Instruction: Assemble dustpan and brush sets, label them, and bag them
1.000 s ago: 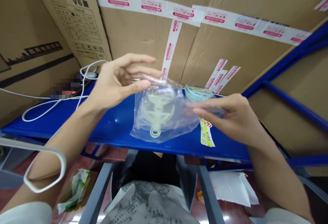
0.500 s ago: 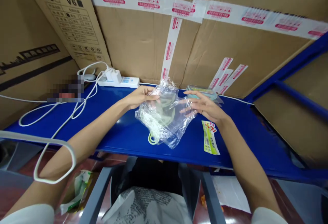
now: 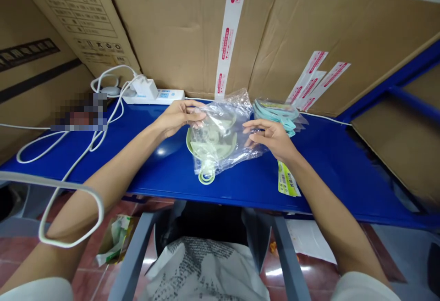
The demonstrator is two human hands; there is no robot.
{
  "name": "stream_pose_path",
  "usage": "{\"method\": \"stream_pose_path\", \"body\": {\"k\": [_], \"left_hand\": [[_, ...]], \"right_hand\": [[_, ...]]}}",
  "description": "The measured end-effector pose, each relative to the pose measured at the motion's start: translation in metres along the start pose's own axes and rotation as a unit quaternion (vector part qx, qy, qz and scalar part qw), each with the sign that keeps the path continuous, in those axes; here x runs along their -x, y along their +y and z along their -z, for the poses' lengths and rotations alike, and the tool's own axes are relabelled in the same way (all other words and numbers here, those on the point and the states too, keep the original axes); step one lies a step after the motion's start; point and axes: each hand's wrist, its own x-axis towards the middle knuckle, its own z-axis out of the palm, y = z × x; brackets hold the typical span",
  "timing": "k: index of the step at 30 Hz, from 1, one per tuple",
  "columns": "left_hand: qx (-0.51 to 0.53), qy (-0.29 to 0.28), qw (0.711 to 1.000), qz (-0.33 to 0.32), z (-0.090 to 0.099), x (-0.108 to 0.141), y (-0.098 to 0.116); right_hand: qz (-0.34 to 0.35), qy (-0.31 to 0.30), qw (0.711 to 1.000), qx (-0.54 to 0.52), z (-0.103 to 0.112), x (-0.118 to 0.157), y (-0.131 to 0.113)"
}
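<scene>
A crinkled clear plastic bag (image 3: 225, 119) is held over the blue table. Pale green round items with a ring-shaped end (image 3: 206, 175) show through it and poke out at its lower left; they look like nested strainers or lids, but I cannot tell which. My left hand (image 3: 178, 117) pinches the bag's upper left edge between thumb and fingers. At the right edge, my right hand (image 3: 268, 138) grips the film loosely, some fingertips showing through the plastic. Just beyond that hand lie light blue items in clear wrapping (image 3: 277, 113). A yellow-green printed card (image 3: 287, 180) rests below my right wrist.
A white power strip (image 3: 168, 95) with plugs and looping white cables (image 3: 99, 136) occupies the back left of the blue table (image 3: 165, 172). Tall cardboard (image 3: 178, 39) walls the rear. A blue metal frame (image 3: 371, 92) stands at right. A white cable loop hangs over my left forearm.
The bag has flattened out, and the pale green items show more clearly at its left and lower edges. My right hand has closed more on the bag's right side. The camera view has tilted down.
</scene>
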Motion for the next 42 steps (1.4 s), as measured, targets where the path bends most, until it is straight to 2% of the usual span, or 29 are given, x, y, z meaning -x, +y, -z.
{"method": "stream_pose_path", "body": {"k": [3, 9, 14, 17, 20, 24, 27, 30, 34, 38, 42], "left_hand": [[0.0, 0.016, 1.0, -0.015, 0.0, -0.001, -0.002], [-0.022, 0.038, 0.999, -0.012, 0.012, -0.001, 0.002], [-0.012, 0.073, 0.995, -0.068, 0.022, -0.003, 0.006], [-0.001, 0.099, 0.989, -0.113, 0.022, -0.005, 0.006], [0.026, 0.099, 0.984, -0.147, 0.018, -0.006, 0.006], [0.067, 0.105, 0.983, -0.135, 0.013, -0.004, 0.011], [0.082, 0.075, 0.988, -0.109, 0.007, 0.001, 0.014], [0.088, -0.011, 0.993, -0.082, -0.005, 0.007, 0.012], [0.131, -0.102, 0.986, -0.01, -0.023, 0.013, 0.004], [0.167, -0.113, 0.979, 0.006, -0.03, 0.013, -0.008], [0.169, -0.106, 0.98, 0.005, -0.033, 0.015, -0.014]], "right_hand": [[-0.004, -0.015, 1.0, -0.001, -0.001, 0.001, -0.001], [0.039, 0.049, 0.998, 0.011, -0.001, -0.001, 0.001], [0.081, 0.092, 0.992, 0.044, 0.002, 0.0, -0.001], [0.105, 0.114, 0.986, 0.06, 0.002, 0.001, 0.0], [0.131, 0.121, 0.98, 0.094, 0.0, 0.002, 0.002], [0.195, 0.162, 0.958, 0.136, -0.007, 0.005, 0.004], [0.236, 0.224, 0.933, 0.151, -0.009, 0.009, 0.002], [0.289, 0.276, 0.898, 0.183, -0.007, 0.011, -0.002], [0.391, 0.238, 0.861, 0.223, -0.005, 0.012, -0.006], [0.428, 0.237, 0.831, 0.266, -0.007, 0.009, -0.002], [0.482, 0.265, 0.803, 0.23, -0.012, 0.005, 0.004]]}}
